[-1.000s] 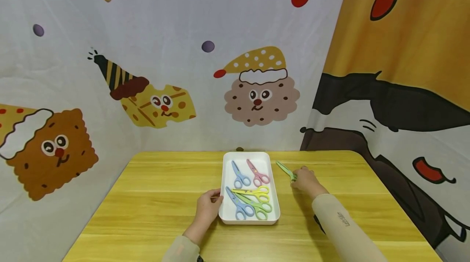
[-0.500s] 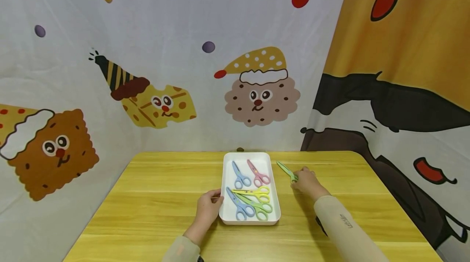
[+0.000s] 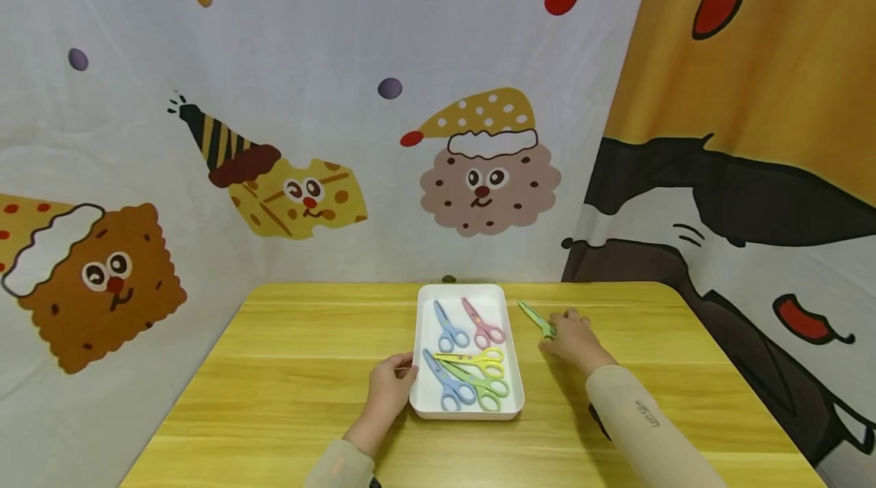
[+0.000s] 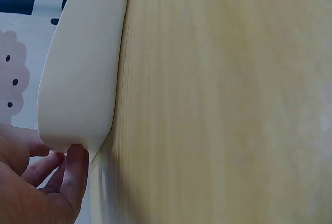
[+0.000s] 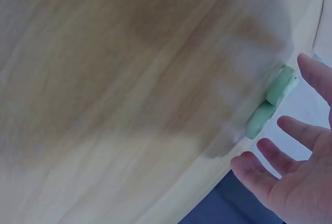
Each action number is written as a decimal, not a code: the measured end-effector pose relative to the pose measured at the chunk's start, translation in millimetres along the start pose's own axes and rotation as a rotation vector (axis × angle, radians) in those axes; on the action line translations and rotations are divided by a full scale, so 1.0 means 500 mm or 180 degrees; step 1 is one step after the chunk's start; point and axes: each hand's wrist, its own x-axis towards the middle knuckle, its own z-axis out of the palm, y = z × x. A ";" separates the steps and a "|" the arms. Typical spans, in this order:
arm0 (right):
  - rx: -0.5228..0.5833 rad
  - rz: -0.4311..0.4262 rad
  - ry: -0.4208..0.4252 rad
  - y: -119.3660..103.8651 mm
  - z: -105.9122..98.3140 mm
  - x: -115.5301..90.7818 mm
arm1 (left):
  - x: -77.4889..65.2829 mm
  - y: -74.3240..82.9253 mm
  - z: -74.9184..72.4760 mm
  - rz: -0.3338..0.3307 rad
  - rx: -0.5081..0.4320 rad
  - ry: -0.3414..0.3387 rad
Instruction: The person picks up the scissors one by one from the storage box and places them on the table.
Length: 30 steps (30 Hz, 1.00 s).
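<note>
A white tray (image 3: pixel 419 397) holds several pairs of scissors: blue scissors (image 3: pixel 452 340) and pink scissors (image 3: pixel 488 334) at the far end, with yellow scissors (image 3: pixel 489 357), green scissors (image 3: pixel 489 388) and more blue scissors (image 3: pixel 452 385) overlapping nearer. My left hand (image 3: pixel 388 389) touches the tray's left wall with its fingertips; the left wrist view shows fingers (image 4: pixel 77 167) against the tray's outside. Right of the tray, another pair of green scissors (image 3: pixel 536 319) lies on the table, blades pointing away. My right hand (image 3: pixel 575 340) is at their handles, its fingers spread and apart from the handles (image 5: pixel 280 85) in the right wrist view.
The wooden table (image 3: pixel 287 366) reaches back to a white cloth backdrop (image 3: pixel 328 32) printed with cartoon food. An orange and black printed cloth (image 3: pixel 753 115) hangs along the right side. The tray's far end is near the table's back edge.
The head view has shifted very slightly. The fingers of my right hand look a little more spread; the tray, the scissors and my left hand stay in place.
</note>
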 end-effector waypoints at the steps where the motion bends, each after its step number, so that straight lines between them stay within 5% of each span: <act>1: -0.0017 0.0016 -0.0003 -0.002 -0.001 -0.001 | 0.000 0.000 -0.001 0.0011 0.0005 -0.0001; 30: -0.0044 -0.0472 0.0334 -0.094 -0.007 -0.016 | -0.001 -0.001 -0.003 0.0132 0.0006 -0.0021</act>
